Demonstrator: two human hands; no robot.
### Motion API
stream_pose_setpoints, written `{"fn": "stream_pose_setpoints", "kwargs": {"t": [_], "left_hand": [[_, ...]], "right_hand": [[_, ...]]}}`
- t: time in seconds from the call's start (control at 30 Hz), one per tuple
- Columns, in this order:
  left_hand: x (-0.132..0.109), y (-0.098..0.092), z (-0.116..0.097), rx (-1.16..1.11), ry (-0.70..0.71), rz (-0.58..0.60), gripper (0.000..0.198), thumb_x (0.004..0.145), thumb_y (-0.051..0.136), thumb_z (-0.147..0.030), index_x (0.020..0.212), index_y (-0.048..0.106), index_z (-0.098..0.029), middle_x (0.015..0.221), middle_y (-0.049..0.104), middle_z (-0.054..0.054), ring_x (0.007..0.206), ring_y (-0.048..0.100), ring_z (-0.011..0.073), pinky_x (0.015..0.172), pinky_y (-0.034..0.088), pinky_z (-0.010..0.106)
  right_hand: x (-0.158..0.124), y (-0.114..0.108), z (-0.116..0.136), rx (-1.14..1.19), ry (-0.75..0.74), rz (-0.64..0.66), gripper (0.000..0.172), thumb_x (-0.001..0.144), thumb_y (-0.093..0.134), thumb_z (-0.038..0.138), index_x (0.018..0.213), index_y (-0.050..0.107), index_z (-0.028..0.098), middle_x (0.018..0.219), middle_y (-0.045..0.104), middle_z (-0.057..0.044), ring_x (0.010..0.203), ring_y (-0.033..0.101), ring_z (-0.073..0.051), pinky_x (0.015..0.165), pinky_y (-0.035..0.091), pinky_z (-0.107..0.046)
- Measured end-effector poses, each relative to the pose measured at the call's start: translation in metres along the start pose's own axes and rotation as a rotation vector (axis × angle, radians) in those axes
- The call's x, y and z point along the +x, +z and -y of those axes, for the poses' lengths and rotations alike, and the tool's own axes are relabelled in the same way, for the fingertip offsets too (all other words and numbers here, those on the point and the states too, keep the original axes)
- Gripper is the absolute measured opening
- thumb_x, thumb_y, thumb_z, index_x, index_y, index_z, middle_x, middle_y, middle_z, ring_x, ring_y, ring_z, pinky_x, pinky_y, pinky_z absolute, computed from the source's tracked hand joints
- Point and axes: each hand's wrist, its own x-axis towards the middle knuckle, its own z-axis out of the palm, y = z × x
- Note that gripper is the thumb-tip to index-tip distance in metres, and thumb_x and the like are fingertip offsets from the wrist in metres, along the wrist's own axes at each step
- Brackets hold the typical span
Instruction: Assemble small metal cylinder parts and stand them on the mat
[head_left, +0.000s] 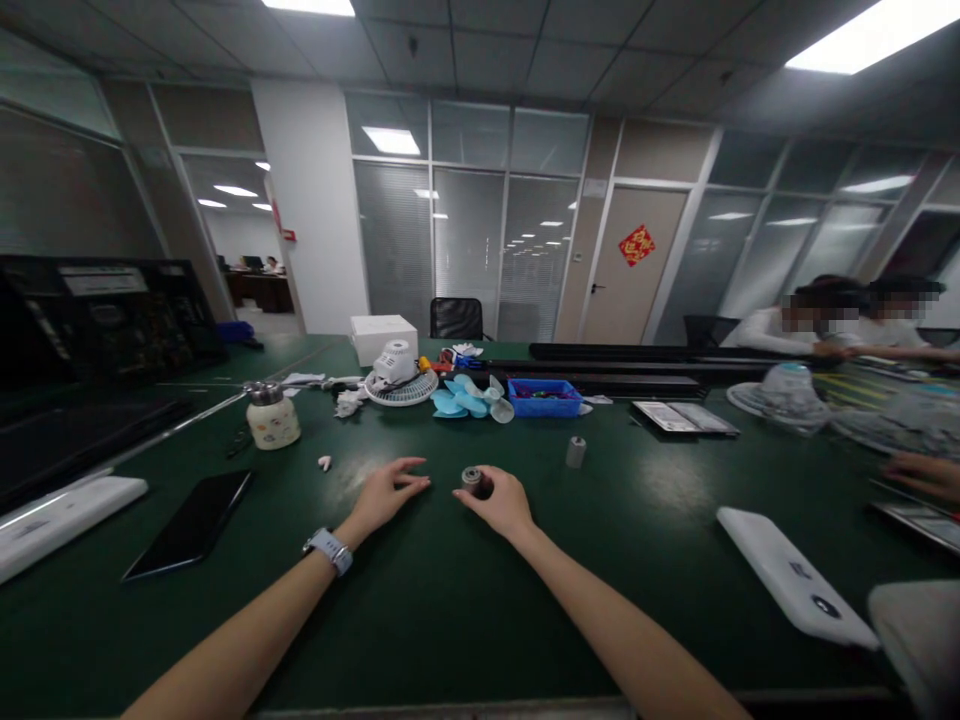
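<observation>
My right hand (504, 503) is closed round a small metal cylinder (472, 478) with a ringed top, which looks upright on or just above the green table. To its left, my left hand (388, 492) has its thumb and fingers apart and holds nothing; a watch with a pale strap (330, 550) is on that wrist. A second metal cylinder (576, 452) stands on the table, right of and beyond my right hand. Left of my left hand lies a small white piece (325, 463), too small to name.
Behind are a blue basket (544, 400), blue fan blades (459, 398), a fan part with white grille (401, 388) and a white box (384, 340). A jar (271, 418) and dark phone (191, 522) lie left; a white casing (795, 578) and another person's hand (926, 472) right.
</observation>
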Motion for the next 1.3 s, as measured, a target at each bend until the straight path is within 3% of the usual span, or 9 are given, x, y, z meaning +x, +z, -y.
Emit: {"fn": "stream_pose_setpoints", "kwargs": {"t": [0.17,0.37,0.53,0.7,0.8,0.83,1.0,1.13,1.3], "left_hand": [[0.001,0.004,-0.001,0.088,-0.008,0.075,0.054,0.073,0.065,-0.051,0.12,0.06,-0.025,0.096,0.075,0.003,0.102,0.067,0.0277,0.092,0.047,0.039],[0.004,0.004,-0.001,0.147,0.009,0.103,0.058,0.073,0.064,-0.054,0.123,0.059,-0.026,0.1,0.074,0.003,0.106,0.065,0.0277,0.095,0.045,0.04],[0.006,0.004,0.003,0.143,0.005,0.148,0.064,0.073,0.064,-0.057,0.126,0.056,-0.023,0.104,0.073,0.006,0.108,0.064,0.0278,0.098,0.042,0.041],[0.01,0.0,0.005,0.055,-0.07,0.016,0.063,0.076,0.058,-0.061,0.124,0.057,-0.019,0.109,0.072,0.009,0.108,0.063,0.0268,0.096,0.044,0.04],[0.014,-0.002,0.009,0.008,-0.16,-0.177,0.059,0.08,0.046,-0.063,0.115,0.061,-0.017,0.103,0.073,0.011,0.1,0.067,0.027,0.086,0.049,0.039],[0.015,-0.002,0.01,-0.001,-0.184,-0.227,0.058,0.081,0.045,-0.063,0.111,0.062,-0.016,0.1,0.074,0.011,0.096,0.068,0.0267,0.083,0.05,0.038],[0.015,-0.001,0.015,0.002,-0.212,-0.302,0.05,0.081,0.044,-0.058,0.102,0.062,-0.016,0.091,0.074,0.011,0.088,0.069,0.0252,0.077,0.05,0.035],[0.012,0.0,0.011,0.045,-0.198,-0.27,0.043,0.081,0.045,-0.052,0.1,0.061,-0.017,0.088,0.074,0.01,0.086,0.069,0.025,0.076,0.049,0.035],[0.012,0.0,0.007,0.069,-0.2,-0.265,0.039,0.08,0.047,-0.049,0.098,0.061,-0.017,0.087,0.074,0.01,0.087,0.069,0.0251,0.076,0.048,0.034]], "right_hand": [[0.002,-0.024,-0.012,-0.093,0.031,0.072,0.035,0.067,0.074,0.049,0.095,0.07,0.027,0.086,0.071,0.001,0.079,0.064,-0.016,0.067,0.046,-0.024],[0.002,-0.11,-0.079,-0.148,0.292,0.161,0.035,0.054,0.083,0.034,0.086,0.073,0.025,0.081,0.072,0.001,0.075,0.067,-0.017,0.066,0.049,-0.023],[-0.006,-0.163,-0.123,-0.281,0.587,0.043,0.035,0.051,0.083,0.026,0.085,0.073,0.025,0.077,0.072,0.001,0.073,0.067,-0.017,0.065,0.049,-0.023],[-0.008,-0.183,-0.099,-0.375,0.558,-0.207,0.045,0.059,0.08,0.032,0.102,0.069,0.025,0.093,0.071,-0.004,0.083,0.066,-0.02,0.073,0.048,-0.028],[-0.003,-0.159,-0.053,-0.364,0.316,-0.494,0.035,0.08,0.064,0.034,0.113,0.063,0.024,0.103,0.067,-0.007,0.089,0.062,-0.02,0.081,0.044,-0.032],[-0.002,-0.141,-0.035,-0.311,0.2,-0.485,0.033,0.084,0.058,0.033,0.116,0.062,0.023,0.102,0.067,-0.007,0.087,0.061,-0.019,0.082,0.044,-0.032],[0.0,-0.022,0.024,-0.05,-0.066,0.239,0.051,0.083,0.058,0.056,0.125,0.058,0.027,0.082,0.066,0.0,0.073,0.06,-0.015,0.067,0.044,-0.025],[0.014,0.035,0.037,-0.196,0.022,0.227,0.053,0.08,0.057,0.063,0.12,0.064,0.03,0.092,0.068,-0.004,0.081,0.061,-0.018,0.072,0.045,-0.028],[0.022,0.044,0.034,-0.158,0.069,0.214,0.035,0.084,0.055,0.058,0.099,0.074,0.033,0.088,0.067,-0.001,0.08,0.061,-0.016,0.069,0.044,-0.025]]}}
